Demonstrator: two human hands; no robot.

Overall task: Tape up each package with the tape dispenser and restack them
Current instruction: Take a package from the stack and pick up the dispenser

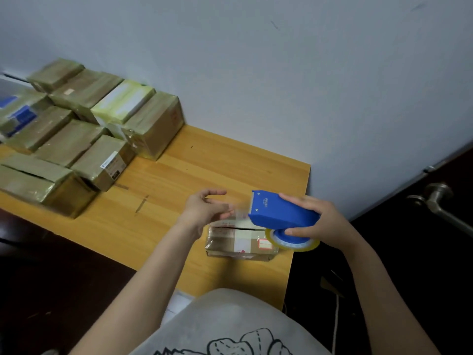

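My right hand (pixel 316 221) grips a blue tape dispenser (pixel 280 211) with a clear tape roll (pixel 291 240) hanging under it. The dispenser hovers just above a small flat brown package (pixel 240 243) lying near the right front corner of the wooden table (pixel 204 165). To the left of the dispenser's mouth, my left hand (pixel 204 208) pinches the loose end of the tape above the package's left end. Several taped packages (pixel 76 134) stand grouped at the table's back left.
A white wall runs behind the table. To the right is a dark door with a metal handle (pixel 435 201). The table's right edge lies close to the package. A bare stretch of wood lies between the package group and my hands.
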